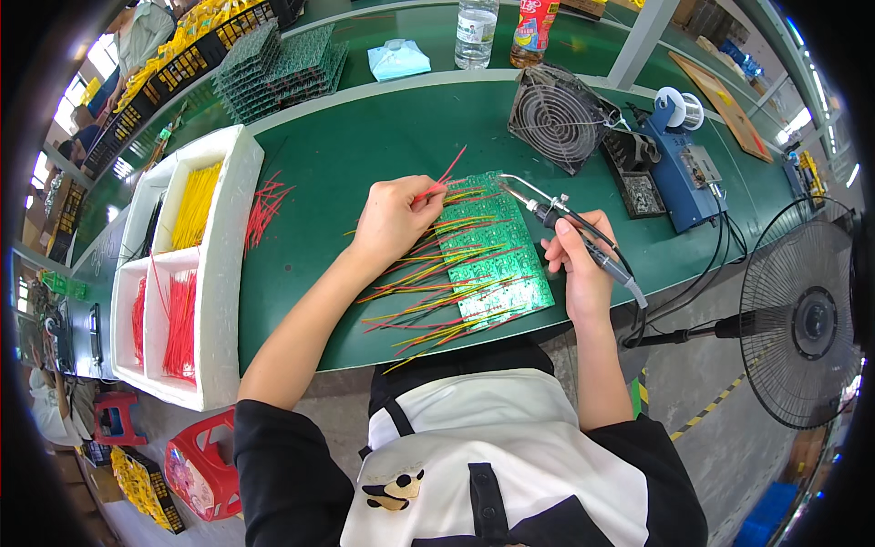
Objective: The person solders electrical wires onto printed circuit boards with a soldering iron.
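A green circuit board panel [488, 260] lies on the green bench, with several red and yellow wires [428, 292] sticking out past its left side. At its far left corner my left hand [396, 217] pinches a red wire [453, 164], whose end points up and away. My right hand [585, 264] grips a soldering iron [547, 214] like a pen, beside the board's right edge. The iron's tip and a thin curved metal tube reach over the far right corner of the board; whether the tip touches it I cannot tell.
A white foam box [232, 301] with yellow and red wires stands at left, loose red wires [264, 211] beside it. Behind the iron are a small square fan [556, 118] and a blue soldering station [688, 178] with a solder spool [679, 109]. A large fan [811, 314] stands right.
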The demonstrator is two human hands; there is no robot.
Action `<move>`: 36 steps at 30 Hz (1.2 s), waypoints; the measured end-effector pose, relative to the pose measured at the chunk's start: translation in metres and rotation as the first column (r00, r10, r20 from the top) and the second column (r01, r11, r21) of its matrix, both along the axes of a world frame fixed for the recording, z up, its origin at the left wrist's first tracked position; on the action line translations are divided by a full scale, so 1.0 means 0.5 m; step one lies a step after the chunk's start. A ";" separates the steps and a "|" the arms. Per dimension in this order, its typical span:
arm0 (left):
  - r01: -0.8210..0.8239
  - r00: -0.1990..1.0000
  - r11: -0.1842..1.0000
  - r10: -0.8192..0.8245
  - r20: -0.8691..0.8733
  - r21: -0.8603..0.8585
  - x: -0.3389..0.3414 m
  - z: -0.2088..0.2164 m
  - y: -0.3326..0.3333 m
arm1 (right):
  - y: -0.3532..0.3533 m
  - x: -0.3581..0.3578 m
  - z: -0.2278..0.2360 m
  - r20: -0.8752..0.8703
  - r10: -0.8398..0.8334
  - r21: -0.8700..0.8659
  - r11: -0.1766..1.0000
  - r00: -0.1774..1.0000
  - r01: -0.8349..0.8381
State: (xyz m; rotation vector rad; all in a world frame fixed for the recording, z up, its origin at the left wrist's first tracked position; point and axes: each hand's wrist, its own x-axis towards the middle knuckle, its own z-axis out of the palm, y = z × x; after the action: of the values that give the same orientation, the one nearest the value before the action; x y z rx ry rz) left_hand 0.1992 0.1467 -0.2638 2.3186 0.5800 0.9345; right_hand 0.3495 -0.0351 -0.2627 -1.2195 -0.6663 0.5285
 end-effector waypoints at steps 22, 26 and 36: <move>-0.029 0.997 0.999 0.026 -0.073 -0.041 -0.008 0.007 -0.005 | -0.036 0.050 -0.006 -0.064 -0.230 0.086 0.968 0.971 0.235; -0.021 1.000 0.995 0.022 -0.012 0.103 -0.022 0.002 0.007 | -0.036 0.047 -0.006 -0.072 -0.231 0.094 0.967 0.970 0.237; 0.018 0.997 0.977 -0.034 -0.069 -0.211 -0.055 0.112 -0.056 | -0.037 0.050 -0.005 -0.018 -0.223 0.086 0.971 0.975 0.224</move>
State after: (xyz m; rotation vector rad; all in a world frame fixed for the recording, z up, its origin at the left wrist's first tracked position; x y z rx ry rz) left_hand 0.1716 0.1189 -0.2077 2.1714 0.6442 0.7421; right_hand 0.3747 -0.0536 -0.2652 -1.1910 -0.5310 0.3130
